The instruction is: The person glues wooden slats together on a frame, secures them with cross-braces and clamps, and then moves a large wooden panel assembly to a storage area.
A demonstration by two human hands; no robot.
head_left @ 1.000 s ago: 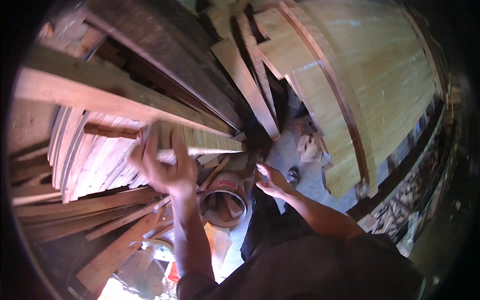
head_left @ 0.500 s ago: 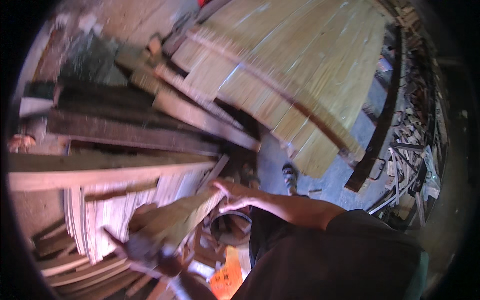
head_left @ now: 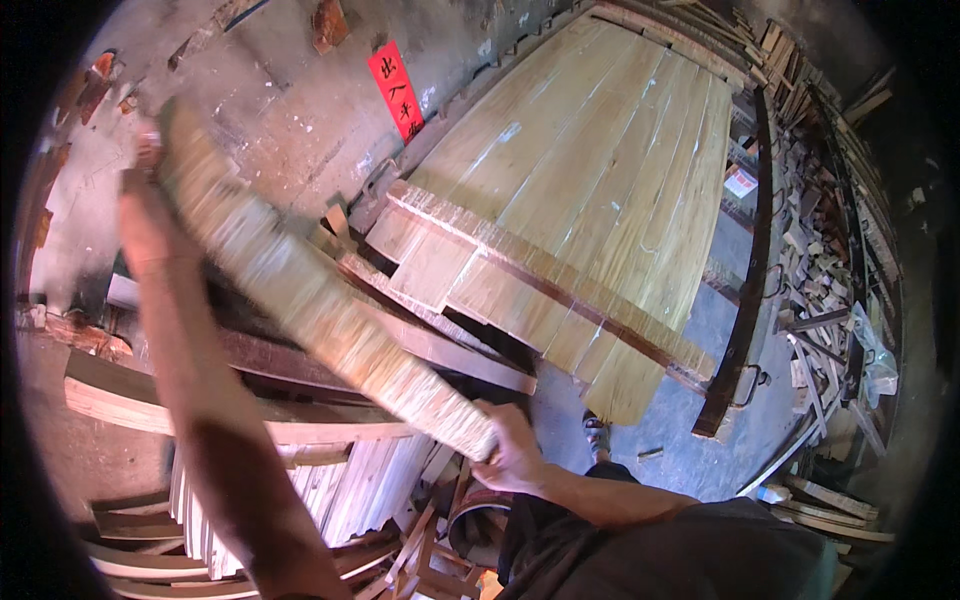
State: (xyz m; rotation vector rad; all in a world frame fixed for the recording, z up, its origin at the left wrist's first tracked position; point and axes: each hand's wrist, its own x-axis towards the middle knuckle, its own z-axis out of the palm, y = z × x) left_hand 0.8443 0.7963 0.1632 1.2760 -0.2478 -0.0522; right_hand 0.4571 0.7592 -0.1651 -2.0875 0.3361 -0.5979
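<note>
A long, rough-faced wooden board (head_left: pixel 310 300) is held up slantwise across the left of the view, smeared by motion. My right hand (head_left: pixel 513 452) is closed round its near end, with the thumb on top. Up at the far left end, my left hand (head_left: pixel 147 205) grips the board's edge; its fingers are blurred and partly behind the wood. To the right lies a wide panel of pale planks (head_left: pixel 610 150), set edge to edge. A rough-faced wooden batten (head_left: pixel 560 278) lies across the near part of that panel.
A dark bar (head_left: pixel 745 330) with metal handles runs along the panel's right side. Scrap wood (head_left: pixel 815 260) is heaped beyond it. Stacked timber (head_left: pixel 330 490) stands below the raised board, beside a round bucket-like container (head_left: pixel 480 525). A red paper strip (head_left: pixel 396 92) hangs on the wall.
Both hands now hold the board higher; the left hand has swung up and away to the far left. The view has shifted, showing more wall and the panel's far end.
</note>
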